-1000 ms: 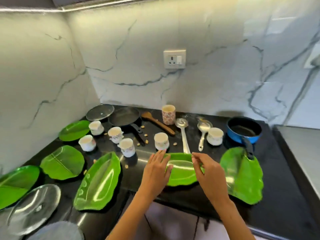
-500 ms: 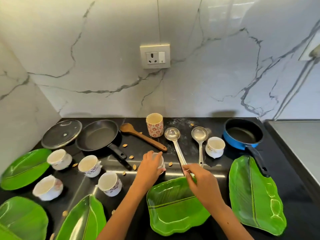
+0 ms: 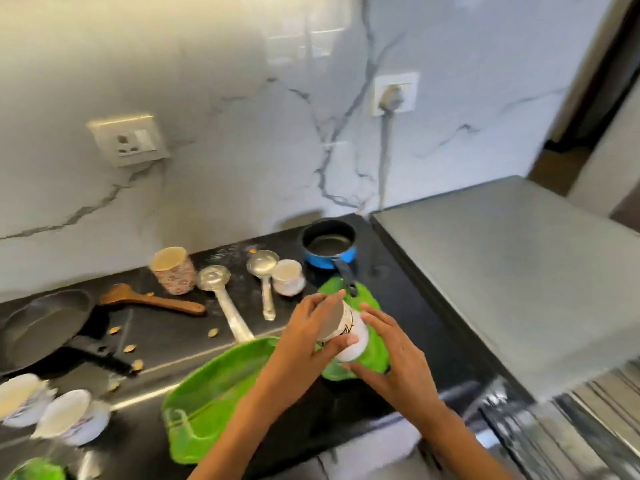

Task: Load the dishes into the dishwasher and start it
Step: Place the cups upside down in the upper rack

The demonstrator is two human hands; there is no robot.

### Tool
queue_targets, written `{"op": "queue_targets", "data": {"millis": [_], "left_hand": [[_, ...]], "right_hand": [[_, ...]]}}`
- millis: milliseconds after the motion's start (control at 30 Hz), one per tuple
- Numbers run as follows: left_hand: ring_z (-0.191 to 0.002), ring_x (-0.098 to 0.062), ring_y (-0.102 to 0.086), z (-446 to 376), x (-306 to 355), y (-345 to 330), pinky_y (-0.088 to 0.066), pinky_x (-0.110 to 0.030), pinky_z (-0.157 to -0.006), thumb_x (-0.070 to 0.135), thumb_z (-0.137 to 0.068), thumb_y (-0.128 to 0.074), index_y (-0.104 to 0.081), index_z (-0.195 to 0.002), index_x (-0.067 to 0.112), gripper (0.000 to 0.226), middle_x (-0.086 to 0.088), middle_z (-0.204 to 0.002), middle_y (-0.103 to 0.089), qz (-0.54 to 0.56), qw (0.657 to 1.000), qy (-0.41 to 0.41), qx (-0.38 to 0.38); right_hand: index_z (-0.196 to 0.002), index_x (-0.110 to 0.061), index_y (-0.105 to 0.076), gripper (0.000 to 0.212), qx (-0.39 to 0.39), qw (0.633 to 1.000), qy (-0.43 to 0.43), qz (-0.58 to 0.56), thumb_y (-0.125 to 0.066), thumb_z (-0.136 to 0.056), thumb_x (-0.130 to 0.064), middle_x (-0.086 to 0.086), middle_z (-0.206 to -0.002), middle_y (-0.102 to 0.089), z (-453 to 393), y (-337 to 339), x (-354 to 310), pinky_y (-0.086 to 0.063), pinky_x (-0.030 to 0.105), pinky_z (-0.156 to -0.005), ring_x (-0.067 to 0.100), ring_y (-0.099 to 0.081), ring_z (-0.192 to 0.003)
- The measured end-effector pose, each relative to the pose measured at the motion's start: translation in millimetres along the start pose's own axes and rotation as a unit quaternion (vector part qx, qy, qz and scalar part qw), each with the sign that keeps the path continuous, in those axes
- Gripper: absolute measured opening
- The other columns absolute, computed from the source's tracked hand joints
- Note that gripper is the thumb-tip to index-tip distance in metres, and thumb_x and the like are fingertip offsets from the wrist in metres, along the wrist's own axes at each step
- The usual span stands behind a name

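A white patterned cup is held tilted above the black counter, between both hands. My left hand grips its rim side, and my right hand cups its base from the right. Under them lie two green leaf-shaped plates. Two steel ladles, another white cup, a flowered mug, a wooden spatula, a blue saucepan and a black frying pan rest farther back. At the right stands the grey-topped appliance.
Two more white cups sit at the lower left, with seeds scattered around. Wall sockets are on the marble backsplash. A shiny metal edge shows below the grey top at the lower right.
My left hand has picked up the white cup from behind the middle plate and carried it right; my right hand has joined it. The view has swung to the right.
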State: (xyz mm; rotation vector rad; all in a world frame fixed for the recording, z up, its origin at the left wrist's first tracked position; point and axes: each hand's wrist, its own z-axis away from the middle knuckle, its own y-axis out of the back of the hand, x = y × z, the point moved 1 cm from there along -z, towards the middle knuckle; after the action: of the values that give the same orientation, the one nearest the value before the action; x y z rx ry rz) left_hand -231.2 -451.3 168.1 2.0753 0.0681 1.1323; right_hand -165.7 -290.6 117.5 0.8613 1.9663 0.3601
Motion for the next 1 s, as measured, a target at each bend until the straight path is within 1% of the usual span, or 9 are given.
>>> {"op": "queue_targets", "data": {"millis": [133, 300, 467, 533, 600, 700, 833, 900, 1000], "left_hand": [[-0.116, 0.003, -0.046, -2.5, 75.9, -97.6, -0.031, -0.005, -0.094, 0.041, -0.084, -0.064, -0.045, -0.135, 0.03, 0.055, 0.01, -0.125, -0.049, 0.113, 0.99, -0.028, -0.076], [-0.12, -0.007, -0.052, 13.8, 144.4, -233.5, -0.042, -0.019, -0.096, 0.035, -0.088, -0.064, -0.053, -0.13, 0.024, 0.046, 0.006, -0.128, -0.055, 0.227, 0.946, -0.037, -0.229], [-0.124, 0.001, -0.047, 30.7, 154.6, -346.3, -0.039, -0.015, -0.098, 0.039, -0.092, -0.056, -0.045, -0.133, 0.037, 0.043, 0.016, -0.133, -0.052, 0.254, 0.911, -0.033, -0.323], [-0.126, -0.002, -0.046, 36.0, 130.1, -389.2, -0.038, -0.022, -0.103, 0.047, -0.096, -0.044, -0.045, -0.135, 0.033, 0.042, 0.012, -0.135, -0.052, 0.183, 0.936, -0.068, -0.294], [-0.134, -0.013, -0.039, 40.5, 90.7, -427.8, -0.029, -0.037, -0.112, 0.051, -0.1, -0.029, -0.043, -0.141, 0.022, 0.052, 0.0, -0.143, -0.046, -0.014, 0.957, -0.165, -0.236], [-0.14, -0.027, -0.029, 50.0, 38.6, -469.1, -0.015, -0.043, -0.114, 0.05, -0.102, -0.015, -0.041, -0.143, 0.013, 0.061, -0.01, -0.151, -0.033, -0.193, 0.918, -0.235, -0.254], [-0.142, -0.029, -0.023, 64.0, -11.6, -500.3, -0.019, -0.048, -0.109, 0.048, -0.102, -0.015, -0.027, -0.149, 0.017, 0.057, -0.011, -0.155, -0.023, -0.237, 0.878, -0.286, -0.304], [-0.143, -0.028, -0.022, 65.5, -26.0, -505.4, -0.018, -0.047, -0.11, 0.047, -0.102, -0.016, -0.024, -0.151, 0.017, 0.058, -0.01, -0.157, -0.02, -0.245, 0.871, -0.29, -0.312], [-0.145, -0.026, -0.015, 66.4, -35.1, -508.6, -0.014, -0.046, -0.113, 0.046, -0.102, -0.021, -0.018, -0.152, 0.019, 0.057, -0.008, -0.158, -0.014, -0.238, 0.871, -0.291, -0.316]], "right_hand": [[-0.132, -0.017, -0.041, 0.062, 0.038, 0.999, -0.027, -0.007, -0.071, -0.081, -0.034, 0.002, -0.142, -0.044, 77.5, 100.5, 33.6, -0.042, 0.026, -0.102, 0.01, -0.044, -0.129], [-0.137, -0.011, -0.032, 0.074, 0.055, 0.992, -0.08, 0.086, -0.073, -0.08, -0.034, 0.01, -0.144, -0.037, 196.3, 198.4, 70.9, -0.04, 0.023, -0.103, 0.014, -0.04, -0.132], [-0.141, -0.011, -0.031, 0.069, 0.067, 0.975, -0.155, 0.145, -0.067, -0.086, -0.032, 0.006, -0.143, -0.037, 291.6, 237.4, 123.2, -0.041, 0.026, -0.103, 0.013, -0.04, -0.131], [-0.142, -0.014, -0.03, 0.069, 0.083, 0.963, -0.196, 0.167, -0.063, -0.087, -0.036, 0.005, -0.143, -0.037, 320.9, 239.4, 156.2, -0.045, 0.029, -0.1, 0.015, -0.043, -0.129], [-0.143, -0.015, -0.028, 0.07, 0.092, 0.951, -0.225, 0.192, -0.06, -0.086, -0.041, 0.005, -0.142, -0.037, 341.3, 236.2, 190.4, -0.046, 0.031, -0.098, 0.015, -0.044, -0.126], [-0.142, -0.013, -0.029, 0.07, 0.094, 0.936, -0.254, 0.225, -0.055, -0.086, -0.047, 0.01, -0.139, -0.037, 358.7, 223.6, 235.3, -0.042, 0.033, -0.098, 0.013, -0.039, -0.123], [-0.14, -0.01, -0.034, 0.072, 0.061, 0.93, -0.274, 0.236, -0.065, -0.081, -0.039, 0.01, -0.138, -0.037, 363.9, 200.5, 286.0, -0.047, 0.036, -0.093, 0.015, -0.043, -0.12], [-0.138, -0.012, -0.036, 0.072, 0.043, 0.931, -0.282, 0.228, -0.068, -0.079, -0.036, 0.009, -0.137, -0.041, 358.5, 191.9, 305.4, -0.053, 0.039, -0.086, 0.022, -0.051, -0.115], [-0.137, -0.014, -0.04, 0.07, 0.011, 0.932, -0.308, 0.189, -0.071, -0.077, -0.035, 0.007, -0.132, -0.046, 342.0, 182.5, 329.5, -0.052, 0.037, -0.089, 0.022, -0.054, -0.11]]}}
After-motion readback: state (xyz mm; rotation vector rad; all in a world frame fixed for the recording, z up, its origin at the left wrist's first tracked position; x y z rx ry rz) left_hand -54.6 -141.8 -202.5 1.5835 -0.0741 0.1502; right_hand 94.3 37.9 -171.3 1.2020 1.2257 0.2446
